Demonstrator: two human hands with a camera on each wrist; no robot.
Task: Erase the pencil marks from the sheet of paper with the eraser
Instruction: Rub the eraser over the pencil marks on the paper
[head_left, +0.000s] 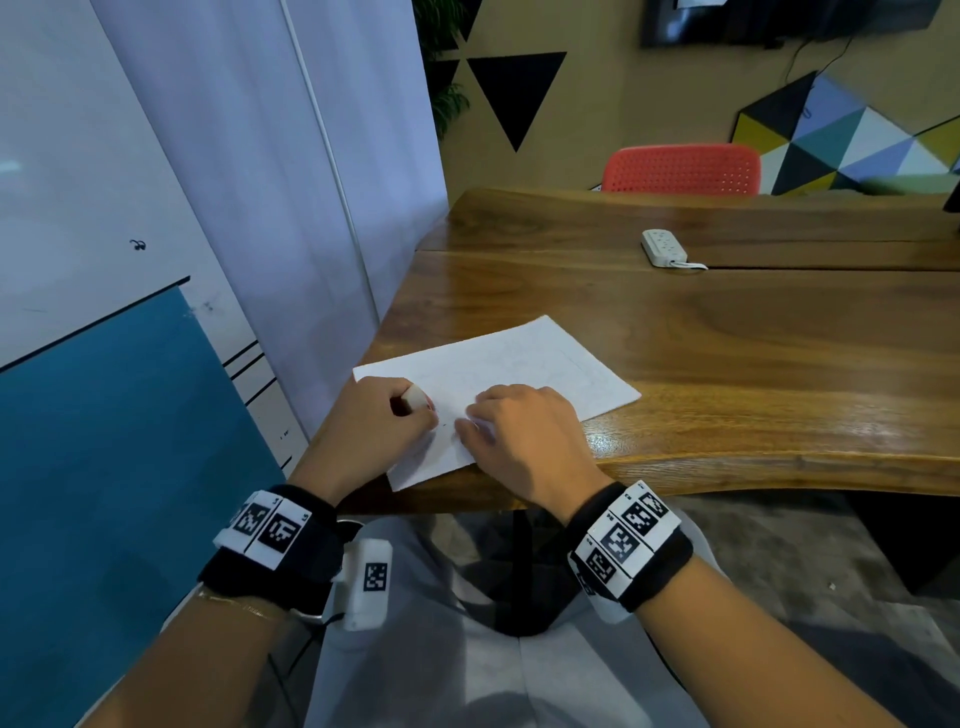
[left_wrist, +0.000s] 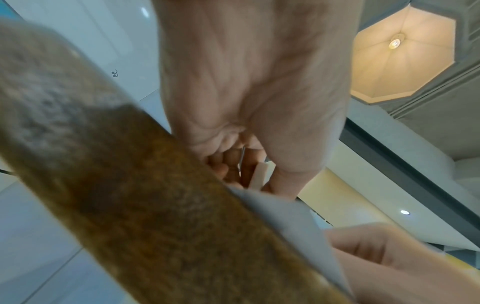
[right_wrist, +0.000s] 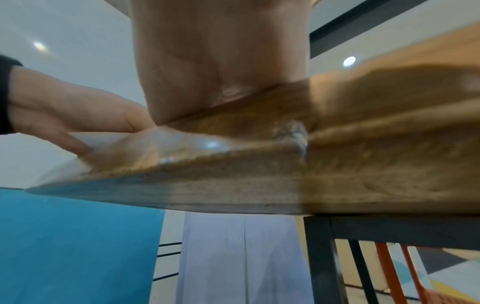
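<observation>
- The left hand (head_left: 382, 415) has its fingers (left_wrist: 228, 158) curled around a small white eraser (head_left: 415, 397). The wrist view shows the eraser (left_wrist: 258, 174) held between thumb and fingers.
- The eraser's tip sticks out past the thumb, right over the sheet of paper (head_left: 519, 364). I cannot tell if it touches the paper.
- The right hand (head_left: 524, 431) lies on the paper just beside the left hand. Its fingers (head_left: 475, 415) are bent a little and press down on the sheet. They hold nothing.
- The paper lies under both hands, near the front corner of the wooden table (head_left: 727, 353). One corner of the sheet pokes out over the table edge, close to the wrists.
- Faint pencil marks (head_left: 540, 358) show on the paper past the fingers. They are too pale to read.
- Both wrists wear black bands (head_left: 280, 540) with black and white square code tags. The small signs on them are too tiny to read.
- Far past the fingers, a white remote (head_left: 665, 248) lies on the table. Its buttons cannot be read.
- Behind the table stands a red chair (head_left: 680, 169).
</observation>
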